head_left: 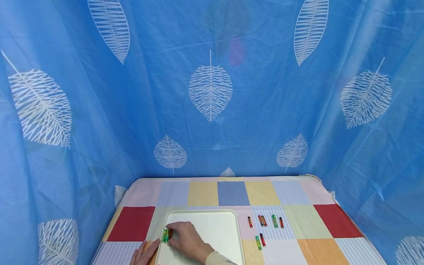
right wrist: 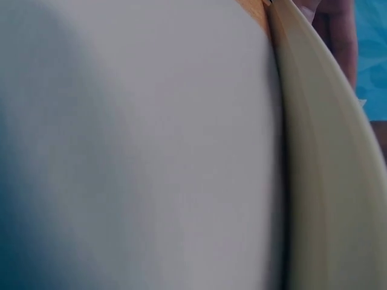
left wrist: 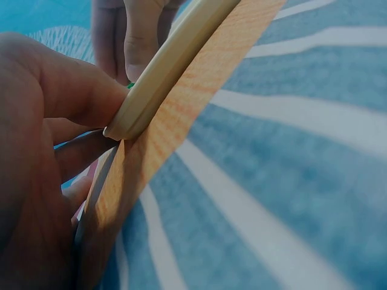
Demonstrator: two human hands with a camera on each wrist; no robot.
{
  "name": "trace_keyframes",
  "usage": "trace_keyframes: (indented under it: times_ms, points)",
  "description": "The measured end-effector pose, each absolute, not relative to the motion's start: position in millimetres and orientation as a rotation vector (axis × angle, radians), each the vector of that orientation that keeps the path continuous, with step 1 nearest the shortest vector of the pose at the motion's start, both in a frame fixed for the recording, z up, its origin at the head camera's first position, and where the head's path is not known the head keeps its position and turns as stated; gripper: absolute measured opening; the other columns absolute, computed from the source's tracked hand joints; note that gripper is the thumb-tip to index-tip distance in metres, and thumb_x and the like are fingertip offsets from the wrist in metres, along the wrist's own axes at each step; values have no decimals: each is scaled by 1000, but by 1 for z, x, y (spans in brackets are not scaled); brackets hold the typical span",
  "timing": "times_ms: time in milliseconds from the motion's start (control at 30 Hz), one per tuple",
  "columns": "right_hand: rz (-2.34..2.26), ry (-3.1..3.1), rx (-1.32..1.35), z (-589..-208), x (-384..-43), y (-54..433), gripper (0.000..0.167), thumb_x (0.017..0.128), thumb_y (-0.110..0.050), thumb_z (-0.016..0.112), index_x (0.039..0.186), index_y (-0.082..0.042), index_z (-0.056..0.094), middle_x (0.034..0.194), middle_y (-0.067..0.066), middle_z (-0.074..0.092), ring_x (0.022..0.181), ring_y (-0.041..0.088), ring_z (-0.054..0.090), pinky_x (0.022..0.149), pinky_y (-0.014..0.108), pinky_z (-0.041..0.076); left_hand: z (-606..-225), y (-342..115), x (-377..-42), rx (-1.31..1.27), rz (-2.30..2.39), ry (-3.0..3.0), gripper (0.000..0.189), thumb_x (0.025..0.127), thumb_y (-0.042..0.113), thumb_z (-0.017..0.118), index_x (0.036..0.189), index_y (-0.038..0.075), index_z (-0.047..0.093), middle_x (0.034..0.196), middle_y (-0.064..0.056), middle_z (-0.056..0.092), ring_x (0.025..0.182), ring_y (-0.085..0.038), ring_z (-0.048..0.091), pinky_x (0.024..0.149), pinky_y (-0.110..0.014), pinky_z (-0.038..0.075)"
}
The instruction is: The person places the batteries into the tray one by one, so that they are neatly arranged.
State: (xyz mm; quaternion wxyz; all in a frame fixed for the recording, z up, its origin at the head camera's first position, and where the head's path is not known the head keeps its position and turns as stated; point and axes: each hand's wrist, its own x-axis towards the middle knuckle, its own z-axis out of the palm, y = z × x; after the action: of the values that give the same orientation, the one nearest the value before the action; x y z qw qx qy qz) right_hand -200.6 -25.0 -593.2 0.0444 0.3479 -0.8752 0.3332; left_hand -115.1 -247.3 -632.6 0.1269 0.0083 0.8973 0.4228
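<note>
A white rectangular tray [head_left: 215, 232] lies on the table in the head view. Over its left side, my right hand [head_left: 190, 239] pinches a dark red battery [head_left: 170, 234] between thumb and fingers. Just left of that sit green batteries [head_left: 165, 236] against the tray's left wall. My left hand [head_left: 145, 253] rests outside the tray, its fingers extended and the tips right at the left edge. The left wrist view has the left hand [left wrist: 54, 121] close up, touching the tray rim [left wrist: 175, 66], with the right hand's fingers [left wrist: 139, 42] behind it.
Right of the tray, several red batteries [head_left: 281, 222] and green batteries [head_left: 258, 243] are scattered on the patchwork tablecloth [head_left: 314, 254]. Blue curtains [head_left: 258, 110] with white leaf prints enclose the table at the back and sides. The tray's wall [right wrist: 326, 151] fills the right of the right wrist view.
</note>
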Motion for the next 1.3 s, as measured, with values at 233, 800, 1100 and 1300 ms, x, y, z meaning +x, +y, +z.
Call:
trace_keyframes:
  times_ms: [233,800,1100,1300]
  points:
    - [1045,-2613,1109,-589,-203,-8,42,87,-12,88,129,-8,80,127,0,82,120,6,74,102,19,59,-631,-243,-111,25,1231,2646,103,85,52,89,166,7,46,170,-22,47,161,-63,12,124,-84,0]
    - [1321,-2639,1057,-593,-208,56,50,87,-22,94,132,-7,79,130,1,81,120,5,74,103,24,61,-632,-245,-114,25,1261,2577,109,84,51,90,167,2,40,171,-28,42,158,-65,5,122,-84,-6]
    - [1557,-2660,1003,-584,-204,95,49,89,-21,93,133,-5,78,132,7,80,121,11,75,105,28,62,-633,-247,-114,26,1260,2553,112,83,52,90,169,2,38,172,-28,40,158,-64,3,122,-84,-8]
    - [1619,-2677,947,-583,-201,121,49,89,-21,93,133,-6,79,132,7,80,121,10,74,106,30,61,-633,-247,-114,23,1277,2542,111,84,51,90,169,2,38,172,-29,40,157,-64,2,122,-84,-9]
